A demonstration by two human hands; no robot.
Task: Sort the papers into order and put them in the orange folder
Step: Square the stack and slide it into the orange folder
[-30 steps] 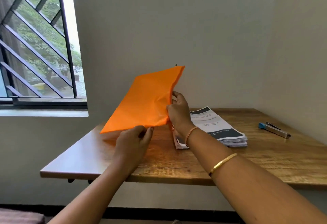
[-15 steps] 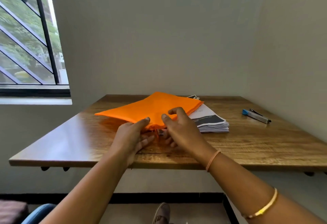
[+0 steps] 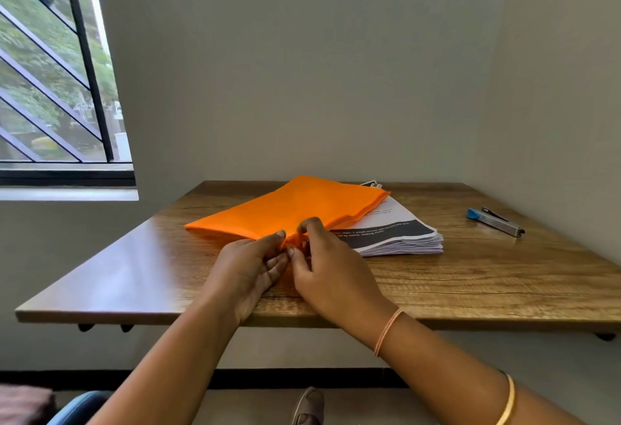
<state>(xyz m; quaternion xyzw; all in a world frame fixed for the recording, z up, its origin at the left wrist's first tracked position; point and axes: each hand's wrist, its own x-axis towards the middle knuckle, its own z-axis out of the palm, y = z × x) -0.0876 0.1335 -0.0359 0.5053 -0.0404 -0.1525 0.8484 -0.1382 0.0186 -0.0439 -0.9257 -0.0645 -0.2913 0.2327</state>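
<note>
Orange folder (image 3: pixel 295 209) lies on the table (image 3: pixel 134 273), centre-left. Its far right part rests on the stack of papers (image 3: pixel 400 239), so it slopes down toward the near edge. It covers the stack's left portion; the rest of the stack shows to the right.

Left hand (image 3: pixel 247 263): thumb on top of the near edge, fingers curled beneath, pinching it. Right hand (image 3: pixel 332 273): thumb and index finger curled in at the same spot, pinching the edge just beside the left thumb. The lower fingers of both are partly hidden by orange material, so I can't tell what they contact underneath.

My read: both hands meet at one point on the near edge, so this looks like finding the opening and separating the layers. Laying it flat makes sense for that, since the table takes the weight and both hands are free for fine work. Overlapping the stack keeps loading short once it's open.

Appearance: bright orange, matte, soft and floppy rather than rigid. Layered edges are visible on the right side, and it is bunched where the fingers grip. No label visible. It looks thin, so probably nothing inside yet.

The papers are a squared stack with a dark printed band on the top sheet. I can't tell their sort order. A stapler-like tool (image 3: pixel 495 221) sits well apart at the right.
</note>
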